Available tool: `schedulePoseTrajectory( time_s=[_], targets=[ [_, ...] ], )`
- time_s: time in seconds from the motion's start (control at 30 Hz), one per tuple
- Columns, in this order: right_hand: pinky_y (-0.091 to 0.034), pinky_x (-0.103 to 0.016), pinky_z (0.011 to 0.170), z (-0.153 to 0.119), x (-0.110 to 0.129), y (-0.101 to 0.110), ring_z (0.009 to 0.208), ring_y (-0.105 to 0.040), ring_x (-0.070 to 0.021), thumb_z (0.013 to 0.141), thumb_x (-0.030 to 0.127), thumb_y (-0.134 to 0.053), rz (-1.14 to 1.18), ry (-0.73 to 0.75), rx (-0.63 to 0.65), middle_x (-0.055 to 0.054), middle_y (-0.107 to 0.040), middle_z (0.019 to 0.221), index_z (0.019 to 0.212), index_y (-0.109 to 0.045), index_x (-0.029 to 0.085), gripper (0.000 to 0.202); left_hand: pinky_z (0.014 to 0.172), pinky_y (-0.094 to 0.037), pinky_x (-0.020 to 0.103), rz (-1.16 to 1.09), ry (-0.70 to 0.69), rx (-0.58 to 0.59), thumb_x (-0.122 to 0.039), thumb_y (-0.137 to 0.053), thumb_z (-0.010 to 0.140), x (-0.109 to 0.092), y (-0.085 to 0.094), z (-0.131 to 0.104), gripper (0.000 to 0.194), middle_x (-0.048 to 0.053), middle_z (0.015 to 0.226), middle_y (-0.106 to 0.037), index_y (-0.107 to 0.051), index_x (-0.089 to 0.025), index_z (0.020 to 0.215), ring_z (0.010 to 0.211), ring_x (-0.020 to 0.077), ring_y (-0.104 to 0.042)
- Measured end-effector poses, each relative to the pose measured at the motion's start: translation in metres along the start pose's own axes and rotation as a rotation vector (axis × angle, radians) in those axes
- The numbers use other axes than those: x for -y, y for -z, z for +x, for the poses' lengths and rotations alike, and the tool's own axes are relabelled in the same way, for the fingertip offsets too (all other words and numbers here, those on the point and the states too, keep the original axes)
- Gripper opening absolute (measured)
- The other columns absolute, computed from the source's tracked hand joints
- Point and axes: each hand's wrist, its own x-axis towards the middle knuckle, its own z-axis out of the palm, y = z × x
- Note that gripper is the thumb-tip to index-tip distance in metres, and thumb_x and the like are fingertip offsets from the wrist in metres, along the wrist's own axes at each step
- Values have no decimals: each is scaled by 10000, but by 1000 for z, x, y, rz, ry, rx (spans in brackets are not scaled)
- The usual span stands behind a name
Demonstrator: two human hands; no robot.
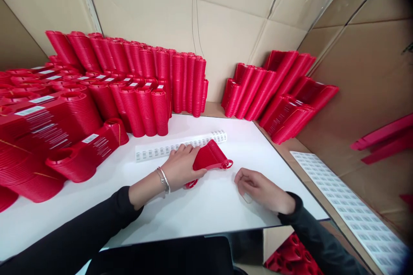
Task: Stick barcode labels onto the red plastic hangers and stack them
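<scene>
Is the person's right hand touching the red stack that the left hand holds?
No, the white tabletop shows between the right hand and the red stack gripped by the left hand.

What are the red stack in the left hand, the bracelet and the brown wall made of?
Red stack: probably smooth plastic, from its soft sheen. Bracelet: likely polished metal; it looks silvery and bright. Brown wall: seemingly matte cardboard, tan with straight creases.
</scene>
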Motion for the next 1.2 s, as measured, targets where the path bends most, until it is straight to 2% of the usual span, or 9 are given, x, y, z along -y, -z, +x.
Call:
schedulePoseTrajectory(
  time_s=[0.1,0.27,0.37,0.43,0.6,0.8,0.93,1.03,1.2],
  targets=[
    [-406,-252,597,0,-5,2,603,-527,-125,845,206,-374,-191,68,-181,11,-607,689,973,-508,194,186,842,-385,465,0,9,22,-626,-433,739,1,1,1,676,110,1144,-524,-404,-235,1289,1033,316,-443],
    [-442,-270,611,34,-33,72,615,-575,-149,777,197,-426,-650,49,-625,-20,-657,734,914,-595,184,218,984,-299,492,13,-39,83,-739,-466,655,7,8,-3,948,140,1384,-358,-205,-239,1417,1240,347,-319],
    [-466,-304,658,62,-54,110,678,-595,-181,744,173,-432,-721,53,-691,-80,-668,792,785,-632,156,204,1037,-228,517,42,-38,191,-767,-531,574,14,13,-9,1102,144,1497,-149,-78,-268,1447,1350,385,-128],
    [-478,-315,695,74,-64,119,713,-599,-188,735,156,-438,-757,78,-686,-84,-663,807,781,-645,154,212,1045,-226,512,39,-52,214,-760,-552,563,18,15,-14,1123,133,1511,-97,-38,-294,1446,1361,392,-90],
    [-407,-455,911,79,-74,101,1030,-508,-294,752,171,-463,-849,140,-720,-167,-555,1091,968,-654,122,292,1018,-309,441,23,-125,119,-613,-574,668,16,8,-18,961,116,1437,-266,-103,-288,1441,1279,336,-290],
    [-406,-497,926,62,-60,82,1087,-473,-325,786,155,-445,-1002,191,-683,-168,-484,1227,1068,-619,132,331,944,-375,395,32,-125,44,-468,-554,729,15,-2,-13,804,101,1244,-426,-199,-251,1416,1101,277,-416],
    [-421,-448,949,41,-32,62,1077,-514,-259,836,184,-431,-784,326,-516,-125,-553,1147,1108,-560,167,301,922,-384,377,21,-150,49,-468,-558,731,16,-2,-12,759,87,1204,-434,-244,-266,1392,1069,266,-423],
    [-459,-382,926,23,-6,33,1114,-505,-214,871,276,-458,-607,427,-236,-80,-529,1196,1176,-515,246,311,923,-382,372,15,-158,57,-477,-559,731,17,-1,-11,747,85,1200,-429,-263,-262,1382,1063,262,-421],
    [-340,-456,1038,17,16,-1,1317,-271,-275,806,394,-575,-728,502,-171,-104,-299,1432,1351,-379,252,596,941,-359,400,17,-146,66,-503,-559,720,17,-3,-9,737,79,1188,-432,-290,-272,1365,1065,268,-414]
  ],
)
